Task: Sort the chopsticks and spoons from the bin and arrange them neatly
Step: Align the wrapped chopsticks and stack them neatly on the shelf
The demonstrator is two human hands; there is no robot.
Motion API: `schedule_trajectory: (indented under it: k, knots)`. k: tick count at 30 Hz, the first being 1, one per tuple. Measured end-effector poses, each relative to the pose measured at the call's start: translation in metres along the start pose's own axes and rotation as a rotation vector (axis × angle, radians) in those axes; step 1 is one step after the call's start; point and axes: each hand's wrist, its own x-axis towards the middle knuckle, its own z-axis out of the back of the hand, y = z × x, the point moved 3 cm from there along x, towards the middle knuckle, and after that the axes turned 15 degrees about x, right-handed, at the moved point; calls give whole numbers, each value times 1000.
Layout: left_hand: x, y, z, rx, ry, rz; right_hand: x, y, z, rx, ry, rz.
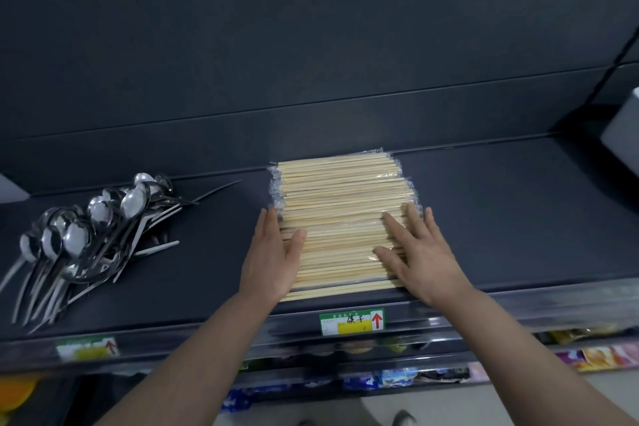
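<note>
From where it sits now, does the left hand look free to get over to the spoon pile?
Probably yes: the left hand presses the left edge of the chopstick stack, and only bare shelf lies between it and the spoon pile.

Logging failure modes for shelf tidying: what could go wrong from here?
1. The wrapped chopsticks reach the front edge of the shelf; the left hand pressing their ends and the right hand flat on top could nudge the nearest ones off.
2. Their plastic wrappers look slick, so the stack may fan out.
3. The metal spoons lie tangled, handles near the edge.
</note>
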Motion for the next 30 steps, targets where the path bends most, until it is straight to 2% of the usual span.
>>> schedule_trajectory:
  k: [6,10,15,17,20,25,30]
  knots:
    - [-4,-16,-7,16,-12,-70,-9,-7,4,-117,83,-17]
    - [-8,-18,-6,176,-10,-103,-13,-7,7,-125,80,-13]
    - [-18,-31,-5,284,10,-348,-15,-1,3,-150,69,41]
    - [-20,-35,-2,282,28,-394,-16,0,5,-139,64,57]
    - [-19,-36,3,353,-12,-377,-14,3,8,-135,42,99]
    - [-21,-34,-6,496,145,-372,-12,4,1,-161,57,125]
    - [-17,-35,-2,486,60,-337,-9,2,5,-106,-28,128]
